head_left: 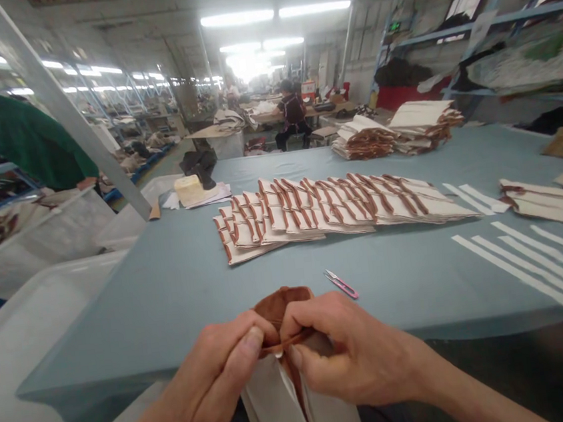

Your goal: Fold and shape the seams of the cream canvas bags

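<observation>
Close to the table's front edge, both my hands pinch a cream fabric piece point(332, 407) with a brown inner side, which hangs down toward my lap. My left hand point(236, 350) grips the brown edge at its opening, fingers closed. Right beside it, my right hand point(346, 345) pinches the same edge between thumb and forefinger. A small white spot shows at the edge between the two hands. Pink-handled thread snips point(342, 284) lie on the table just beyond my right hand.
Folded cream pieces with brown edges point(322, 210) overlap in a long row across the blue-covered table point(170, 303). White strips point(514, 270) lie at right. Fabric stacks point(361, 137) stand at the back. White bins point(56, 224) and a person in green point(37, 139) are at left.
</observation>
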Demonstrator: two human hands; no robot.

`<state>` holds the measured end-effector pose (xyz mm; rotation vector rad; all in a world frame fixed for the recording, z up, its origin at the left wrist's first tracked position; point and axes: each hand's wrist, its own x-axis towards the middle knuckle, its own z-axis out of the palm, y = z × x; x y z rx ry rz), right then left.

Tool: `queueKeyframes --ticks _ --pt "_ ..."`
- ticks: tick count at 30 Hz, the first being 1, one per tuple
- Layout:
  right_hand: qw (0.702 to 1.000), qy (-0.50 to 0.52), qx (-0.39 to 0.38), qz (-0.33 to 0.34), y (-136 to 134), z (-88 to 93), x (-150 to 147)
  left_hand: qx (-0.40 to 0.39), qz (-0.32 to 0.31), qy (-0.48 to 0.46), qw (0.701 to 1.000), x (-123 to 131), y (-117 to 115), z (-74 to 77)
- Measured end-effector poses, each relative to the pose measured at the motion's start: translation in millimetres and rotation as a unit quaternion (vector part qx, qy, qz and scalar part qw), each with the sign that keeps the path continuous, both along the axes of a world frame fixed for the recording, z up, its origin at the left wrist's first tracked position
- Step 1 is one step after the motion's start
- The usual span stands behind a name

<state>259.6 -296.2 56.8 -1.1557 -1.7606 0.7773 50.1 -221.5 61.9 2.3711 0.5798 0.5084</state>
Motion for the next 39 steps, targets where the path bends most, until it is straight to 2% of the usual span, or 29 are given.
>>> queueKeyframes --ticks 3,7,9,11,15,18,21,25,27,30,32,36,39 --pt "0.997 -0.059 0.047 -0.017 -2 -4.8 -1 0.063 -0.018 -0.008 0.998 -3 1 -1.3" --pt "0.990 -0.124 0.056 -0.033 -7 -11.6 -3 0.217 -0.084 -0.020 0.972 -1 3 -11.2" --pt "0.986 -0.155 0.059 -0.035 -9 -15.6 -5 0.292 -0.089 -0.054 0.951 -2 4 -19.3" --pt "0.981 -0.176 0.069 -0.032 -12 -21.0 -8 0.305 -0.078 -0.067 0.947 -4 4 -27.5" --pt "0.983 -0.165 0.080 -0.006 -19 -30.6 -13 0.192 -0.097 -0.013 0.976 -14 3 -33.5" --pt "0.988 -0.137 0.073 0.010 -24 -30.8 -13 0.136 -0.118 0.036 0.983 -16 0 -25.6" --pt "0.992 -0.115 0.058 -0.007 -26 -25.2 -10 0.083 -0.107 0.050 0.990 -12 -4 -14.1" --pt "0.998 -0.021 -0.057 0.011 -25 -18.0 -7 -0.050 -0.097 0.004 0.994 0 -13 -8.2" --pt "0.988 0.076 -0.124 0.055 -25 -17.9 -8 -0.116 -0.098 -0.036 0.988 5 -17 -12.1" --pt "0.953 0.215 -0.188 0.100 -24 -24.0 -10 -0.209 -0.104 -0.095 0.968 10 -22 -24.3" --pt "0.929 0.270 -0.225 0.116 -23 -30.8 -11 -0.256 -0.097 -0.107 0.956 9 -23 -33.5" --pt "0.899 0.306 -0.275 0.151 -20 -41.4 -10 -0.308 -0.068 -0.123 0.941 8 -26 -46.1" --pt "0.893 0.315 -0.274 0.168 -16 -42.0 -6 -0.290 -0.038 -0.160 0.943 11 -31 -47.5"
